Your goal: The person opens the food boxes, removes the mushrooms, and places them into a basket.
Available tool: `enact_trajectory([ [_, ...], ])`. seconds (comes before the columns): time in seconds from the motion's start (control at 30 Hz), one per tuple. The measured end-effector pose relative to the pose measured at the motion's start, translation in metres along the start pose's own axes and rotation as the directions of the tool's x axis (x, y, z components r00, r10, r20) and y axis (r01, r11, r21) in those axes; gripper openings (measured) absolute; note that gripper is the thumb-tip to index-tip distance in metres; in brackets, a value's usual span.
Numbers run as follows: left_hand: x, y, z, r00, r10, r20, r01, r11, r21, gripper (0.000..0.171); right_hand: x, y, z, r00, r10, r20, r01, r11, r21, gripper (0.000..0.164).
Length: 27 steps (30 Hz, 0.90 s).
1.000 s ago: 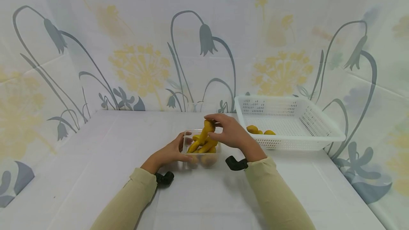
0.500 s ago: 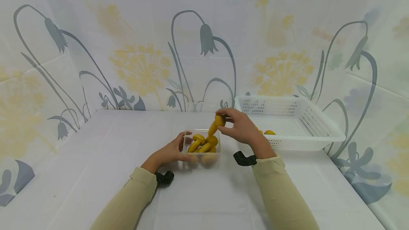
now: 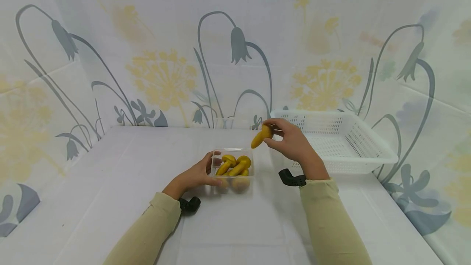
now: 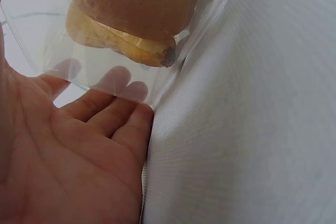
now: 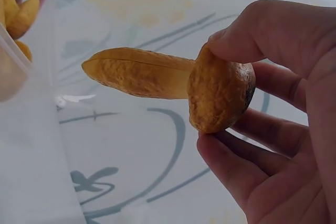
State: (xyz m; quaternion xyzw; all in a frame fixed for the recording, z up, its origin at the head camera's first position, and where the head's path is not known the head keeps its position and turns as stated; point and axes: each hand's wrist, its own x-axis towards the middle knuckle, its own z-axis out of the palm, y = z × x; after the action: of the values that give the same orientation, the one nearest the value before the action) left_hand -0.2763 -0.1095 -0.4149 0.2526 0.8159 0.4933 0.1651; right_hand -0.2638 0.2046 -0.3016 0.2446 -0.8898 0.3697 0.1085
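Since the earlier frame, a yellow mushroom [image 3: 260,138] has moved up and rightward out of a clear box [image 3: 235,176]. At left, the left hand [image 3: 196,174] grips that box, where other mushrooms [image 3: 239,166] lie. The free stem points back toward it; the right hand [image 3: 294,144] pinches the cap between thumb and fingertips, near the white basket [image 3: 353,160]. The step appears to be a transfer, likely calling for a firm pinch and clearance over the basket's rim.
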Motion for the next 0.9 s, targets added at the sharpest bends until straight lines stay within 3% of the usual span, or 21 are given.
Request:
enact_trajectory([
  [0.37,0.001,-0.001,0.000,1.000,-0.003,-0.001,0.003,1.000,-0.003,0.099,-0.007,0.012,-0.023,0.992,0.109,-0.055,-0.110,0.994,-0.013,0.050],
  [0.9,0.001,-0.002,0.000,1.000,-0.016,-0.009,0.016,1.000,0.006,0.101,-0.013,0.030,-0.037,0.979,0.172,-0.110,-0.174,0.985,-0.006,0.050],
])
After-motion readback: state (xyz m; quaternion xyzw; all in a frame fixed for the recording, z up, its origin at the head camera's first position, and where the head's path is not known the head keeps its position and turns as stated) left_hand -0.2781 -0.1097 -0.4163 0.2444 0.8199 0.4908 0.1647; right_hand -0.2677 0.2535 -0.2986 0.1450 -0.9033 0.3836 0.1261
